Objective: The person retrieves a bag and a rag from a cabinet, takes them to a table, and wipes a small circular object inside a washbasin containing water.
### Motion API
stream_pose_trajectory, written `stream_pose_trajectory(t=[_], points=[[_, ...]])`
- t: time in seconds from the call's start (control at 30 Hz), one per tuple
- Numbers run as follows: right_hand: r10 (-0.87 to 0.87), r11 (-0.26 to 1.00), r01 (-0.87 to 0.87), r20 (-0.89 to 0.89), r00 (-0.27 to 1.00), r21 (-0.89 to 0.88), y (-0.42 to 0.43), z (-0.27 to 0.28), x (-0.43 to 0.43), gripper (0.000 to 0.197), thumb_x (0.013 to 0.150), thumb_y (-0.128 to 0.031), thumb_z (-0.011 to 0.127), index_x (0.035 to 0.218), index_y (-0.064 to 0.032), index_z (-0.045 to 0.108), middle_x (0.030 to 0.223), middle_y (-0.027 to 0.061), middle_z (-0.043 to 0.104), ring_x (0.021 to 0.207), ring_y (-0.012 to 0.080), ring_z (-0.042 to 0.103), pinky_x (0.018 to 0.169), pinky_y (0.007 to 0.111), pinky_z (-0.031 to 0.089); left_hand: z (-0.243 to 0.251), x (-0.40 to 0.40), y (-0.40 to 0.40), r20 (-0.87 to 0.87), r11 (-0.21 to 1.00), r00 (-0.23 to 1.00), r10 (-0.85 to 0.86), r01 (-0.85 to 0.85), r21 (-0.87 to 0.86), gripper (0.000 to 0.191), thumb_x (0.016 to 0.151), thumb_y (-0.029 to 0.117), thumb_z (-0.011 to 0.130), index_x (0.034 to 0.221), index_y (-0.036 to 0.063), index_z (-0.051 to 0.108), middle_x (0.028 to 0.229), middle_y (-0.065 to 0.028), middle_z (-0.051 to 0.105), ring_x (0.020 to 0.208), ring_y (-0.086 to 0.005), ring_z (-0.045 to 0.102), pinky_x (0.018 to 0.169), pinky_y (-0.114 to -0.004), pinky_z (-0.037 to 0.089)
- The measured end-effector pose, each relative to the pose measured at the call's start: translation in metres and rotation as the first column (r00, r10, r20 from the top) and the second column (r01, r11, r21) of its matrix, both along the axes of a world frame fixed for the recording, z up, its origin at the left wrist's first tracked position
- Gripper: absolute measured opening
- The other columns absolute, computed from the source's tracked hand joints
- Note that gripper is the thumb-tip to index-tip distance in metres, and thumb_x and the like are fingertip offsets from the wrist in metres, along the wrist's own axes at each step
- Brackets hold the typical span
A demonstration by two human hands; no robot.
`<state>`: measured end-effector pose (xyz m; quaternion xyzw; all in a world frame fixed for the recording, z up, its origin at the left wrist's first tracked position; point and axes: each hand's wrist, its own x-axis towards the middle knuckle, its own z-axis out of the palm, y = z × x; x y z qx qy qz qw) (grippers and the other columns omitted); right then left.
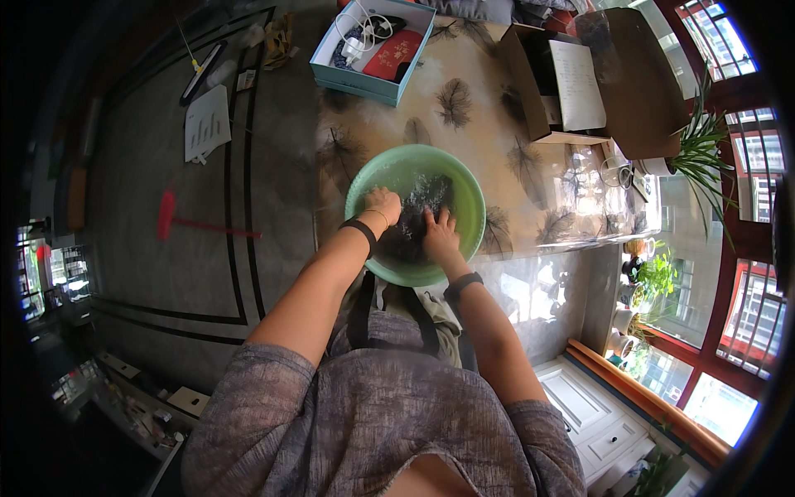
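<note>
A round light-green plastic basin (477, 186) stands on the table in front of me, with water in it. Wet dark fabric (407, 236) lies in the basin, and water and bubbles glint over it. My left hand (382, 206) is curled inside the basin's left side, at the fabric's edge; its fingertips are hidden, so I cannot tell whether it grips any cloth. Fingers apart, my right hand (441, 235) rests against the fabric on the right side. Dark bands circle both wrists.
The table's feather-patterned cover (459, 133) runs under the basin. Behind stands a blue box (357, 87) holding cables and a red packet. An open cardboard box (528, 93) with a paper sheet is at back right. A red broom (166, 214) is on the left.
</note>
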<state>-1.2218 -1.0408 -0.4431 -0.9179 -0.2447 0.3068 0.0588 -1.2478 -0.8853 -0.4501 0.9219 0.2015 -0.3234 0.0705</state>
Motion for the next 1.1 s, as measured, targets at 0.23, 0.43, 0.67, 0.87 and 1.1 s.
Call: stream_pose_trajectory(t=[0.23, 0.43, 0.67, 0.87, 1.1], points=[[-0.274, 0.871, 0.261, -0.029, 0.961, 0.417, -0.019, 0.014, 0.009, 0.057, 0.075, -0.022, 0.06, 0.127, -0.0139, 0.041, 0.123, 0.0198, 0.044, 0.114, 0.034, 0.042, 0.093, 0.038, 0.036, 0.021, -0.019, 0.018, 0.089, 0.48, 0.863, 0.497, -0.188, -0.857, 0.02, 0.075, 0.011, 0.059, 0.09, -0.0019, 0.058, 0.077, -0.0086, 0.06, 0.064, -0.0169, 0.055, 0.059, -0.032, 0.044], [-0.403, 0.213, 0.977, -0.912, 0.08, -0.009, 0.02, 0.106, 0.01, 0.05, 0.086, -0.047, 0.048, 0.111, -0.0032, 0.051, 0.095, 0.0076, 0.057, 0.088, 0.018, 0.056, 0.072, 0.029, 0.047, 0.121, -0.023, -0.028, 0.513, 0.513, 0.411, 0.754, 0.12, -0.85, 0.018, 0.073, 0.001, 0.046, 0.091, 0.0005, 0.049, 0.075, -0.0059, 0.049, 0.072, -0.0149, 0.051, 0.069, -0.029, 0.043], [0.384, -0.036, 0.894, -0.819, 0.426, 0.447, -0.002, -0.072, 0.022, 0.05, 0.088, -0.042, 0.04, 0.124, -0.0081, 0.041, 0.109, 0.0075, 0.05, 0.098, 0.0196, 0.048, 0.088, 0.033, 0.038, 0.15, -0.02, -0.073, 0.7, 0.677, 0.395, 0.595, 0.224, -0.701, 0.011, 0.078, 0.015, 0.055, 0.082, 0.0046, 0.054, 0.077, -0.0151, 0.058, 0.074, -0.0333, 0.057, 0.065, -0.04, 0.045], [0.147, -0.007, 0.94, -0.929, 0.339, 0.341, 0.01, -0.026, 0.01, 0.033, 0.087, -0.033, 0.043, 0.109, -0.0091, 0.049, 0.097, 0.0052, 0.053, 0.088, 0.0174, 0.051, 0.076, 0.032, 0.043, 0.094, -0.016, -0.055, 0.808, 0.818, 0.34, 0.482, 0.157, -0.554, 0.019, 0.08, 0.021, 0.051, 0.072, 0.0044, 0.055, 0.067, -0.0167, 0.058, 0.064, -0.0349, 0.057, 0.058, -0.043, 0.046], [-0.126, 0.463, 0.698, -0.739, 0.662, 0.547, 0.007, 0.075, -0.005, 0.018, 0.083, -0.024, 0.051, 0.095, -0.0096, 0.053, 0.083, 0.0019, 0.054, 0.072, 0.013, 0.054, 0.057, 0.029, 0.049, 0.037, -0.023, 0.026, 0.324, 0.632, 0.61, 0.723, -0.395, -0.666, 0.039, 0.076, 0.039, 0.059, 0.065, 0.0013, 0.058, 0.06, -0.0137, 0.059, 0.06, -0.0251, 0.059, 0.057, -0.034, 0.045]])
